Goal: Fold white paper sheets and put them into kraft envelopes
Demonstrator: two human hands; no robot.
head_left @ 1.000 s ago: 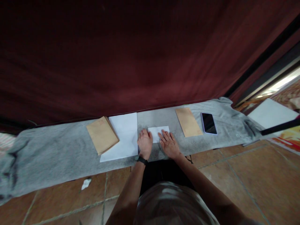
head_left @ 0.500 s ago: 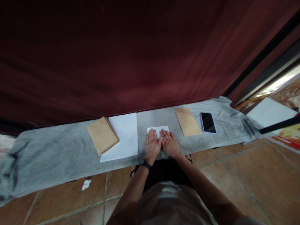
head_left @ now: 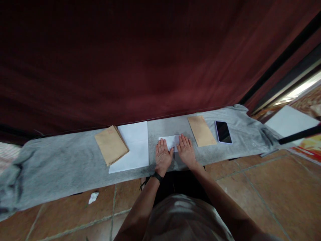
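A small folded sheet of white paper lies flat on the grey cloth in front of me. My left hand rests palm down on its left part, fingers stretched out. Over its right end lies my right hand, also flat with the fingers extended. The hands are apart, and the paper's middle shows between them. Both palms hide the paper's near corners. To the right of my right hand is a single brown envelope.
Left of my hands, a stack of brown envelopes overlaps large white sheets. A phone lies at the right. The grey cloth covers a narrow surface against a dark red curtain. A white scrap is on the tiled floor.
My right hand has slid to the right along the folded paper, away from my left hand, uncovering its middle. My left hand stays nearly in place.
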